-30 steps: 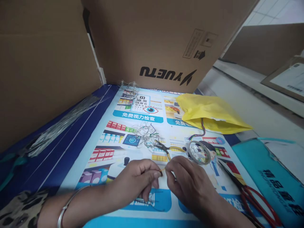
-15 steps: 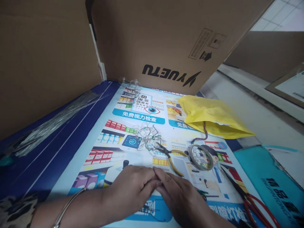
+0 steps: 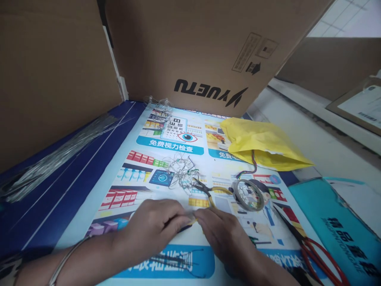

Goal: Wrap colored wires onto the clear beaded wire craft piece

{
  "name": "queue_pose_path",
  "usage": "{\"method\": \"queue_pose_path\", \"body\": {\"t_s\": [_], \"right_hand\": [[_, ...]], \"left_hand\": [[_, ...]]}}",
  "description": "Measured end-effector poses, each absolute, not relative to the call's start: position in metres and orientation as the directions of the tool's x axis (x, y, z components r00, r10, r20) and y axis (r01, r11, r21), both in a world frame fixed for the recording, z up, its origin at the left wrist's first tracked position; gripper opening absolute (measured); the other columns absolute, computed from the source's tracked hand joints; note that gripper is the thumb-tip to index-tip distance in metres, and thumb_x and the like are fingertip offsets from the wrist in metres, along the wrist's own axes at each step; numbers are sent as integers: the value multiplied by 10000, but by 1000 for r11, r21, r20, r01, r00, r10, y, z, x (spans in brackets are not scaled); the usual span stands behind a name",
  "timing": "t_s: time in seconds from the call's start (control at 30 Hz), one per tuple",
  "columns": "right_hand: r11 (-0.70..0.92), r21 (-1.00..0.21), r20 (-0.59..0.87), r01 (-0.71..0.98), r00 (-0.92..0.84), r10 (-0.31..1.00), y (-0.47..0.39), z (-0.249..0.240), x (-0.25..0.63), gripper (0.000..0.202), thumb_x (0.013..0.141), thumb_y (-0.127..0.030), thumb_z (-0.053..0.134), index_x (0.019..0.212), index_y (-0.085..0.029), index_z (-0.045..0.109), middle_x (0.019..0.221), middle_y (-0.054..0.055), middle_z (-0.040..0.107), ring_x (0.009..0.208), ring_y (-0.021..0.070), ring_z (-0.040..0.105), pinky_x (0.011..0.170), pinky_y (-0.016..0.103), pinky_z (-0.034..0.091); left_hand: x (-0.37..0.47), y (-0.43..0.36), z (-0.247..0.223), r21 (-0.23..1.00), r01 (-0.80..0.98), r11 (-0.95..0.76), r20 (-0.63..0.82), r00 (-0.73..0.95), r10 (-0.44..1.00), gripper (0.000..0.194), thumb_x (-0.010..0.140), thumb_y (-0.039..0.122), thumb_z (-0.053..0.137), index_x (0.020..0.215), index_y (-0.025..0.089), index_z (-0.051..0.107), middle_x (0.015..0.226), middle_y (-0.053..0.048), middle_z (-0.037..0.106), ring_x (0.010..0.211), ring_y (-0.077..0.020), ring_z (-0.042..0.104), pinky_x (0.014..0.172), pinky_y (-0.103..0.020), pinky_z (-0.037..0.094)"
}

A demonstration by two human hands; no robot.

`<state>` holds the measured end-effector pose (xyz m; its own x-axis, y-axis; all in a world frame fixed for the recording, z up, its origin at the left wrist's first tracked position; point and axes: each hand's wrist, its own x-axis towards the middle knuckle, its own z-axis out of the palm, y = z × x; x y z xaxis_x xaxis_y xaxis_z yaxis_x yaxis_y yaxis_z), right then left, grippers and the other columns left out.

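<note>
Left hand: the left hand (image 3: 162, 222) is clenched in a pinch, thumb against forefinger, on a thin piece (image 3: 189, 213).
Thin piece: located between the two hands, low over the printed sheet (image 3: 175, 198); pale and blurred, its kind not readable.
Right hand: the right hand (image 3: 223, 234) has its fingers drawn together at the other side of the thin piece; fingertips hidden, so whether it grips cannot be told.
Bracelet: a metal bracelet (image 3: 68, 258) around the left wrist.
Dark wires: thin dark wires (image 3: 181, 260) on the sheet's lower blue panel, below the hands.
Pliers: pliers (image 3: 206, 189) with yellow handles, lying just beyond the hands.
Wire tangle: a wire tangle (image 3: 183, 172) touching the pliers' tips.
Ring container: a round ring container (image 3: 262, 200) with clear bits inside, right of the pliers.
Scissors: red-handled scissors (image 3: 318, 254), blades pointing away, right of the right hand.
Pouch: a yellow pouch (image 3: 264, 141), with a braided cord (image 3: 254, 162) emerging from its mouth.
Teal packet: a teal packet (image 3: 336, 222) at far right.
Clear strands: bundled clear strands (image 3: 59, 161) on the blue surface at left.
Cardboard: brown cardboard (image 3: 190, 47) standing behind.
</note>
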<state>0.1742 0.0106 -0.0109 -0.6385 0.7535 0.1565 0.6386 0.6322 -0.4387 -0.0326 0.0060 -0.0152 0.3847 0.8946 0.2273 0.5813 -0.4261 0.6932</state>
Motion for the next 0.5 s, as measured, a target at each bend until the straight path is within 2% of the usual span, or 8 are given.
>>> {"method": "queue_pose_path", "body": {"t_s": [0.1, 0.23, 0.3, 0.5], "right_hand": [[593, -469, 169, 655, -592, 788, 13, -14, 175, 221, 889, -153, 411, 886, -181, 630, 832, 71, 696, 727, 178, 641, 676, 267, 512], [540, -513, 133, 667, -559, 818, 16, -16, 174, 208, 892, -182, 438, 881, -193, 646, 864, 63, 706, 763, 184, 649, 687, 263, 509], [523, -524, 108, 673, -556, 824, 16, -16, 173, 209, 895, -194, 442, 888, -196, 651, 882, 62, 707, 782, 187, 650, 709, 270, 507], [490, -545, 44, 681, -560, 827, 17, -15, 171, 211, 896, -191, 447, 908, -198, 658, 854, 55, 706, 793, 191, 649, 732, 279, 500]], "left_hand": [[-52, 16, -22, 476, 712, -516, 399, 348, 848, 132, 866, 298, 525, 814, 196, 591, 708, -13, 639, 632, -152, 595, 561, -256, 395], [-68, 34, -27, 279, 826, -491, 418, 356, 836, 123, 861, 289, 536, 941, 204, 574, 861, -39, 632, 750, -190, 612, 596, -276, 422], [-70, 40, -27, 230, 834, -501, 420, 379, 825, 123, 868, 267, 523, 964, 210, 574, 902, -37, 625, 769, -189, 613, 617, -280, 442], [-69, 52, -30, 200, 773, -602, 484, 456, 747, 130, 890, 235, 491, 964, 196, 591, 923, -40, 616, 773, -161, 605, 634, -262, 474]]}}
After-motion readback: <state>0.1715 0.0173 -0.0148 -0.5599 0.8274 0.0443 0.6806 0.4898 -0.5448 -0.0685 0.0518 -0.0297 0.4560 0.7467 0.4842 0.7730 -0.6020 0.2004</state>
